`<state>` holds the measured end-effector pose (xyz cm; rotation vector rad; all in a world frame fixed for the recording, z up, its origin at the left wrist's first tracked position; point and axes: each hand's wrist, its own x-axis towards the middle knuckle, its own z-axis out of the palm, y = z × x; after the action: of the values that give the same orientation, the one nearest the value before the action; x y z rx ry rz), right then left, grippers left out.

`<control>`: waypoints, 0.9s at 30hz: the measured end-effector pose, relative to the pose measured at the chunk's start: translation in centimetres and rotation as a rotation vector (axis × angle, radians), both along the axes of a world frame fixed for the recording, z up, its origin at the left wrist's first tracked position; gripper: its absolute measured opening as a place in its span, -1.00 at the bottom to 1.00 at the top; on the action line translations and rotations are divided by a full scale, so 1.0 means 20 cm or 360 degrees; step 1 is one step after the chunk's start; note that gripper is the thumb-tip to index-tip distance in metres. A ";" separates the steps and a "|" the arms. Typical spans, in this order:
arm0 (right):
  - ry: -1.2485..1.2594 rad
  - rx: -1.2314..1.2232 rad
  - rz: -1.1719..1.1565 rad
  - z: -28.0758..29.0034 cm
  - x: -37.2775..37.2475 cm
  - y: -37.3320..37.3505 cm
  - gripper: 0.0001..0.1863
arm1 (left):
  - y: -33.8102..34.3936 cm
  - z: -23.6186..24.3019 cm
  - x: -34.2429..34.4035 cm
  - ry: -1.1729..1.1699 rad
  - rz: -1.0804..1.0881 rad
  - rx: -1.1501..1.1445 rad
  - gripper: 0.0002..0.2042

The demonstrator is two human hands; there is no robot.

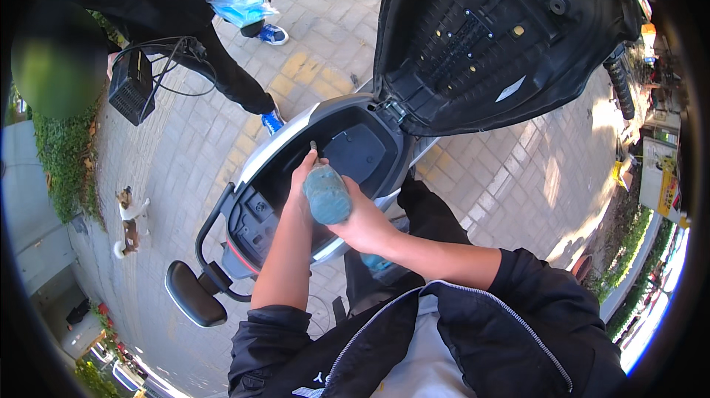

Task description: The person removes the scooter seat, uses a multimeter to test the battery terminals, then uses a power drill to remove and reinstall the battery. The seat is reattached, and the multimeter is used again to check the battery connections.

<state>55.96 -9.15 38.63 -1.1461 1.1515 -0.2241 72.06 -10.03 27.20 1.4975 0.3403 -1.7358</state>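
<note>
Both of my hands are closed round a teal cordless power drill [327, 195] with a worn, rounded back end. My left hand [300, 176] wraps its left side near the front, where a short shaft points away from me. My right hand [364, 220] grips it from the right; the handle is mostly hidden under that hand, and a teal part shows lower down. The drill is above the open storage compartment [362, 152] of a white scooter. The scooter's black seat [488, 43] is tipped up on its hinge [392, 111], underside showing.
A backrest pad [194, 294] and grab rail stick out at the scooter's rear. At the upper left another person holds blue items in clear plastic [244, 4] and a black box with cables [133, 87]. A brown and white dog [130, 222] stands on the paving [185, 198].
</note>
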 end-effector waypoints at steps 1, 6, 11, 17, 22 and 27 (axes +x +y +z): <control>-0.0045 0.0097 -0.0192 -0.09 0.07 0.02 -0.28 | -0.04 -0.05 0.01 0.0056 -0.0047 0.0016 -0.64; -0.0153 0.0480 -0.1050 -0.44 0.31 0.18 -0.30 | -0.15 -0.33 -0.03 0.0360 -0.0344 0.0218 -0.63; -0.0043 0.0611 -0.1294 -0.75 0.41 0.25 -0.39 | -0.16 -0.68 -0.02 0.0359 -0.0507 0.0416 -0.63; 0.0087 0.0600 -0.1272 -1.00 0.38 0.19 -0.48 | -0.22 -1.07 -0.04 0.0514 -0.0380 0.0576 -0.66; 0.0198 0.0555 -0.1398 -1.20 0.35 0.13 -0.94 | -0.21 -1.28 -0.13 0.0525 -0.0266 0.0704 -0.67; 0.0231 0.0611 -0.1327 -1.27 0.33 0.07 -0.93 | -0.23 -1.37 -0.15 0.0482 -0.0148 0.0804 -0.69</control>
<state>62.59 -7.72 13.18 -0.3004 1.6746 -0.5337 69.13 -14.68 -0.29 1.6057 0.9366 -2.0558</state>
